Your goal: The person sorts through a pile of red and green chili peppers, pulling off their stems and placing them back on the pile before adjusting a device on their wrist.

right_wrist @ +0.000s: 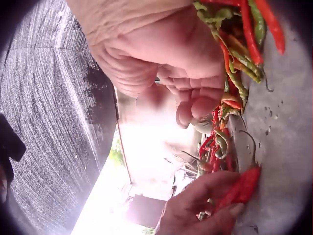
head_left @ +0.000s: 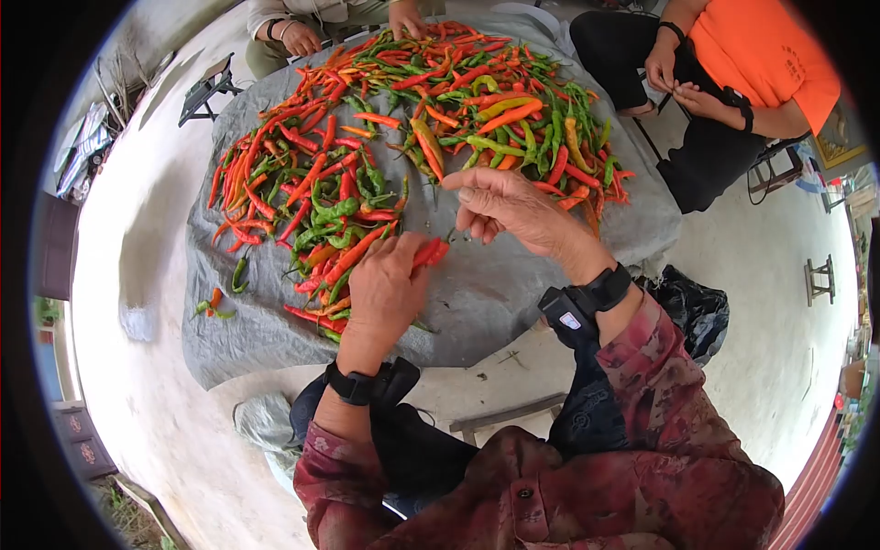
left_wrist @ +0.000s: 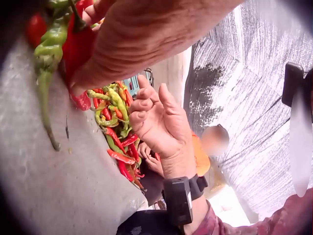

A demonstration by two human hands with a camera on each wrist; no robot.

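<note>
My left hand [head_left: 385, 286] pinches a red pepper [head_left: 431, 253] over the grey cloth, beside the left heap of red and green peppers [head_left: 321, 211]. In the right wrist view, the same pepper [right_wrist: 244, 188] lies between the thumb and fingers of the left hand [right_wrist: 195, 208], its thin stem pointing away. My right hand [head_left: 527, 215] is held above the cloth near the right heap [head_left: 550, 128], index finger extended. Seen from the left wrist, the right hand [left_wrist: 164, 125] has its palm showing, fingers loosely bent, with nothing in it. A green pepper [left_wrist: 51, 44] hangs close by the left hand.
The grey cloth [head_left: 467, 302] covers the table. Across it, another person's hand [head_left: 406, 18] touches the peppers; a person in orange [head_left: 765, 55] sits at the right. A few small peppers [head_left: 215, 302] lie at the left edge. A wooden stool [head_left: 509, 414] stands below.
</note>
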